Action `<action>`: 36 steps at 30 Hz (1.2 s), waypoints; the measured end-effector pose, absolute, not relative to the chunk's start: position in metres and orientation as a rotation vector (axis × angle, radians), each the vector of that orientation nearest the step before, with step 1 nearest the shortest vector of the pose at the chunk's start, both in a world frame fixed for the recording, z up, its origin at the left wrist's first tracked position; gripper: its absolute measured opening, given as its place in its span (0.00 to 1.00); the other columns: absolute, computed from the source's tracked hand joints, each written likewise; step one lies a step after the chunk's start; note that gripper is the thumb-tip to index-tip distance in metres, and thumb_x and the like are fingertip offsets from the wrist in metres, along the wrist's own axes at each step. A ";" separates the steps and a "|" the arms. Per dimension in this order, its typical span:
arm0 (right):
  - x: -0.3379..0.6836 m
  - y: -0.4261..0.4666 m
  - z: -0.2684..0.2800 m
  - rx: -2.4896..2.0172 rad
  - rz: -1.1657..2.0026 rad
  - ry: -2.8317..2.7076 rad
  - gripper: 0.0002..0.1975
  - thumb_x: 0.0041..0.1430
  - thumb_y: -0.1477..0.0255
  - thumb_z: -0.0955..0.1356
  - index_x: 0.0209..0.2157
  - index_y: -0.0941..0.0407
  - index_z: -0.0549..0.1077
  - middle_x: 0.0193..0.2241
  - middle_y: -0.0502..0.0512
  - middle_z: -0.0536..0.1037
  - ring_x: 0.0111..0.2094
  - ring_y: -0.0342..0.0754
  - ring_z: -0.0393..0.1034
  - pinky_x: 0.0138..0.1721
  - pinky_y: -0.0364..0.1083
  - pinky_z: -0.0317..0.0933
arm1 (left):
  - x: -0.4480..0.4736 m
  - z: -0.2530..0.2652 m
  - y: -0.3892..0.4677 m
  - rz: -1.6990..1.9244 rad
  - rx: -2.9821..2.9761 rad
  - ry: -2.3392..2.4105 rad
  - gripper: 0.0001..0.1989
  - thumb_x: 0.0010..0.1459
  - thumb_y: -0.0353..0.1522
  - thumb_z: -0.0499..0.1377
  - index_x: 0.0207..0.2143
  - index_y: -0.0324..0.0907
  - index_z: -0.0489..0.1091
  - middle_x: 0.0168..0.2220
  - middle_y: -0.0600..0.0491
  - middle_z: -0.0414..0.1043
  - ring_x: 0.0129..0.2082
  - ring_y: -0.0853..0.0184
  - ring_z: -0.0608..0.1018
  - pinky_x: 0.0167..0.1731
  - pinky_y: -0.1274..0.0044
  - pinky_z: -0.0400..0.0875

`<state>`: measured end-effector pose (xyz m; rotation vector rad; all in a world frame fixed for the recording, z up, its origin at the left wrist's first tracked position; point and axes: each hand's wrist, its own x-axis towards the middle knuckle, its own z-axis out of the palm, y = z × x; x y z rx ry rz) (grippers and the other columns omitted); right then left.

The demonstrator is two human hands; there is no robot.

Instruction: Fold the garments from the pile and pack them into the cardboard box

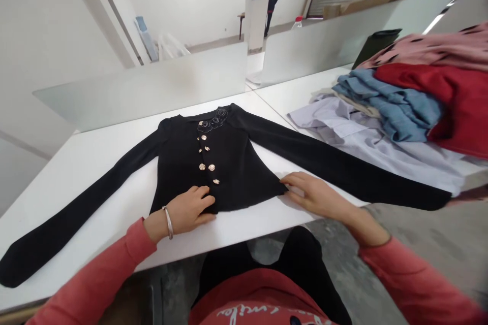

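Observation:
A black long-sleeved blouse (232, 162) lies spread out on the white table (244, 226), its sleeves stretched to both sides. Gold buttons run down its front, and dark flower trim (213, 121) sits at the neckline. My left hand (187, 208), with a bracelet at the wrist, is closed on the bottom hem near the button edge; its thumb and fingertips are partly hidden. At the hem's right corner, my right hand (310, 194) pinches the cloth between thumb and fingers.
To the right is a heap of clothes: a lavender garment (343, 127), a blue one (392, 101), a red one (457, 96) and a pink dotted one (438, 48). Frosted panels (160, 89) edge the table's back. Farther off, a person (271, 5) stands beside a pillar.

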<state>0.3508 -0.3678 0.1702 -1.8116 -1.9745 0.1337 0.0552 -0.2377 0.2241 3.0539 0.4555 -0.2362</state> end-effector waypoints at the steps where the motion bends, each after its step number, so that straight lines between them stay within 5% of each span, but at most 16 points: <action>1: 0.362 -0.363 0.179 -1.763 0.215 -1.968 0.13 0.53 0.69 0.59 0.38 0.58 0.68 0.35 0.56 0.71 0.35 0.46 0.65 0.36 0.43 0.60 | 0.062 0.232 -0.236 -0.275 3.023 0.418 0.19 0.53 0.44 0.52 0.40 0.39 0.65 0.39 0.46 0.63 0.36 0.64 0.67 0.37 0.71 0.67; 5: 0.402 -0.313 0.205 -1.947 0.189 -1.823 0.15 0.54 0.67 0.59 0.40 0.57 0.68 0.37 0.56 0.71 0.36 0.46 0.66 0.38 0.43 0.60 | 0.115 0.245 -0.215 -0.117 3.031 0.413 0.23 0.54 0.47 0.48 0.40 0.37 0.65 0.36 0.47 0.63 0.36 0.65 0.66 0.40 0.71 0.65; 9: 0.419 -0.247 0.198 -2.235 0.068 -1.968 0.23 0.49 0.69 0.62 0.48 0.62 0.64 0.45 0.62 0.68 0.45 0.52 0.62 0.44 0.46 0.57 | 0.186 0.220 -0.179 0.150 3.044 0.673 0.21 0.58 0.42 0.45 0.44 0.35 0.62 0.47 0.45 0.60 0.46 0.62 0.63 0.47 0.70 0.60; 14: 0.430 -0.209 0.191 -2.469 0.105 -2.066 0.15 0.50 0.75 0.58 0.38 0.60 0.70 0.38 0.62 0.71 0.39 0.53 0.66 0.33 0.46 0.58 | 0.219 0.180 -0.152 0.155 2.951 1.028 0.26 0.57 0.44 0.44 0.50 0.33 0.56 0.54 0.43 0.53 0.53 0.55 0.57 0.49 0.64 0.58; 25: 0.453 -0.180 0.223 -2.425 -0.578 -1.544 0.16 0.53 0.79 0.56 0.40 0.65 0.68 0.39 0.66 0.67 0.43 0.56 0.57 0.34 0.47 0.54 | 0.217 0.173 -0.151 0.109 2.920 1.063 0.32 0.57 0.46 0.41 0.54 0.29 0.51 0.57 0.40 0.49 0.57 0.51 0.52 0.52 0.62 0.52; 28: 0.424 -0.197 0.212 -2.237 -0.423 -1.770 0.14 0.56 0.74 0.56 0.36 0.62 0.69 0.38 0.63 0.68 0.42 0.53 0.59 0.33 0.45 0.53 | 0.218 0.172 -0.150 0.132 2.901 1.099 0.30 0.58 0.45 0.39 0.53 0.29 0.52 0.56 0.40 0.51 0.56 0.52 0.53 0.52 0.62 0.53; 33: 0.385 -0.201 0.189 -2.089 0.299 -2.077 0.11 0.55 0.69 0.59 0.29 0.57 0.70 0.31 0.54 0.70 0.32 0.44 0.65 0.29 0.41 0.52 | 0.219 0.171 -0.146 0.188 2.881 1.133 0.25 0.60 0.40 0.39 0.51 0.29 0.54 0.55 0.40 0.53 0.55 0.54 0.55 0.51 0.63 0.55; 36: 0.373 -0.186 0.182 -2.159 0.339 -1.933 0.11 0.53 0.67 0.60 0.29 0.58 0.69 0.33 0.55 0.71 0.33 0.46 0.65 0.29 0.41 0.53 | 0.220 0.169 -0.143 0.205 2.875 1.148 0.21 0.59 0.36 0.40 0.50 0.30 0.55 0.53 0.40 0.55 0.54 0.56 0.56 0.50 0.63 0.56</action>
